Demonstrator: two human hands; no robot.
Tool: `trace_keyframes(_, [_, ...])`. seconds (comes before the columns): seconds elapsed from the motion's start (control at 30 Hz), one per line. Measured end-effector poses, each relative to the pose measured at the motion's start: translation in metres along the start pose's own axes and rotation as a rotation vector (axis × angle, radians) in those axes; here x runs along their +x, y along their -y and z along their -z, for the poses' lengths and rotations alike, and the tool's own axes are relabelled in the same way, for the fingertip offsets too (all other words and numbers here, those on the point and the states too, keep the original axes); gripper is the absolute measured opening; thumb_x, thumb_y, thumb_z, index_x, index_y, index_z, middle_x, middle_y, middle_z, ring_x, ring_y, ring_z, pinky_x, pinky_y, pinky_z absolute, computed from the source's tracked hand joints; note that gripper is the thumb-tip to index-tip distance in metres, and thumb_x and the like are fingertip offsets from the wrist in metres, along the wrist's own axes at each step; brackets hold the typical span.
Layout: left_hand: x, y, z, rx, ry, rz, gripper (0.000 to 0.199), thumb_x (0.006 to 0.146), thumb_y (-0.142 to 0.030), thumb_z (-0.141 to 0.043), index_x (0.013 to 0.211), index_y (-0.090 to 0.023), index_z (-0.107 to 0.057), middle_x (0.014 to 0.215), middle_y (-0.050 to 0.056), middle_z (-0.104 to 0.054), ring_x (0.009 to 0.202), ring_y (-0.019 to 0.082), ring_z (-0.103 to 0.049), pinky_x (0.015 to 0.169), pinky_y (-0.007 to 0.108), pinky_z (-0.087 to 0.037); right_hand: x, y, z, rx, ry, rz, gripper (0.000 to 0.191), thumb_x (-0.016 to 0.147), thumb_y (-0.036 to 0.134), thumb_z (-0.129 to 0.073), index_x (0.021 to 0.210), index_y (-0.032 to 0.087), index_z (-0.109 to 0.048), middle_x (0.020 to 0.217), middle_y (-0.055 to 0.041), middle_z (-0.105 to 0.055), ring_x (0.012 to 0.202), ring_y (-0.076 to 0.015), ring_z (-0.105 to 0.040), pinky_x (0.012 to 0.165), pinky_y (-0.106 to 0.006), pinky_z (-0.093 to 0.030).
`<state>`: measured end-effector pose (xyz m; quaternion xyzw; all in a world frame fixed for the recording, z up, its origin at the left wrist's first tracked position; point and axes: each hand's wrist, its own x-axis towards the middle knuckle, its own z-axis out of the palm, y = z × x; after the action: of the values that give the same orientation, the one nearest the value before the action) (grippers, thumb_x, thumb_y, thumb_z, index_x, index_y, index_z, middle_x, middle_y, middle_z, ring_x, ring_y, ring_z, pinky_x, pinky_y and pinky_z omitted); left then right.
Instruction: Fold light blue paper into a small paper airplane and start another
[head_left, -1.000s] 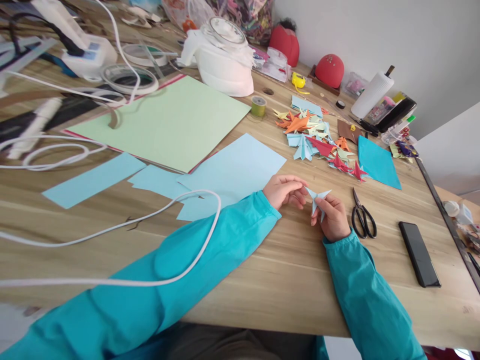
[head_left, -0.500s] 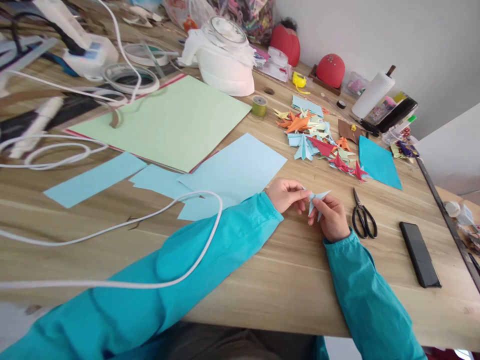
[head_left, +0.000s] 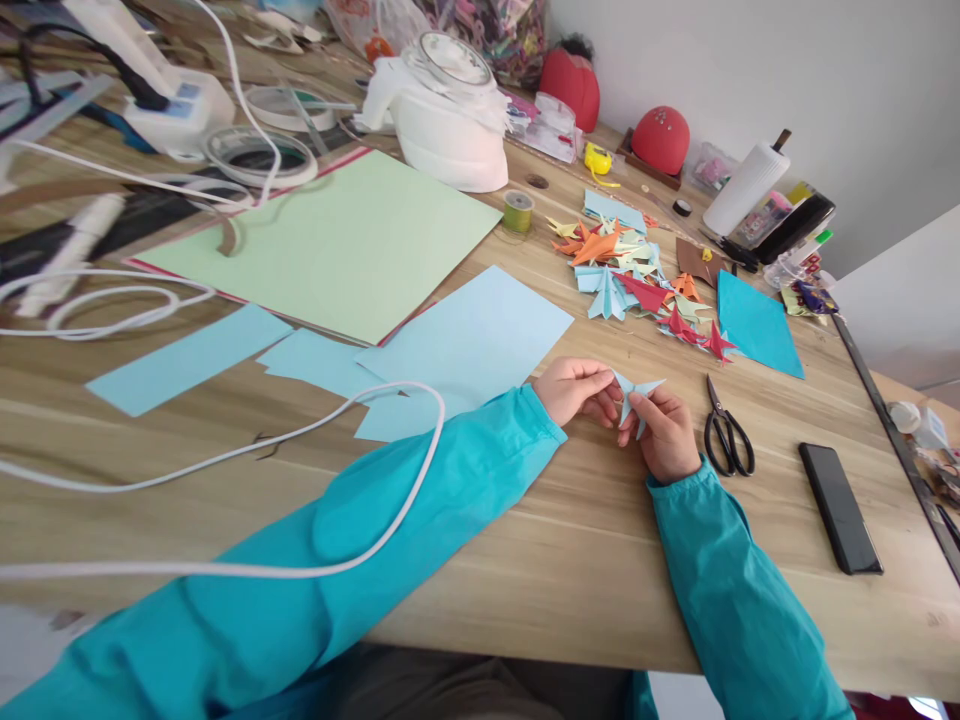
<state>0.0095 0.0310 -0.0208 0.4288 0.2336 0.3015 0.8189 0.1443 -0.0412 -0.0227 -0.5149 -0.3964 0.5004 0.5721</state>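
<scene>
A small folded light-blue paper piece (head_left: pixel 634 390) with pointed tips is held above the wooden table. My right hand (head_left: pixel 664 432) pinches its middle between thumb and fingers. My left hand (head_left: pixel 576 390) has thumb and forefinger pressed together at the left tip of the same piece. Just right of my right hand lie black-handled scissors (head_left: pixel 726 430). Beyond my hands is a pile of folded paper pieces (head_left: pixel 607 290) in blue, red, orange and pale green. Light-blue sheets (head_left: pixel 487 330) lie beyond my left forearm.
A white cable (head_left: pixel 330 570) crosses over my left sleeve. A black phone (head_left: pixel 840 508) lies at the right. Further back are a large pale-green sheet (head_left: pixel 337 240), a thread spool (head_left: pixel 517 212), a turquoise sheet (head_left: pixel 759 322) and a yellow tape measure (head_left: pixel 598 160).
The fingers of my left hand have shifted slightly left and up, from the middle of the folded paper to its left tip, so more of the piece shows. My right hand keeps its hold.
</scene>
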Motion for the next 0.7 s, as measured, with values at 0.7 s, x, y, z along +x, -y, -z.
trace_keyframes(0.7, [-0.0005,-0.0024,-0.0045,0.089,-0.175,-0.062,0.019,0.079,-0.02,-0.061,0.065,-0.009,-0.055,0.054,-0.001,-0.057,0.041,0.008,-0.055,0.042,0.021,-0.049,-0.0002,-0.0032,0.0015,-0.045,-0.002,0.016,0.019,0.074,0.033,-0.066,0.067,0.017,-0.06,0.05,0.0013,-0.065,0.035,-0.0106,-0.056,0.035,-0.02,-0.043])
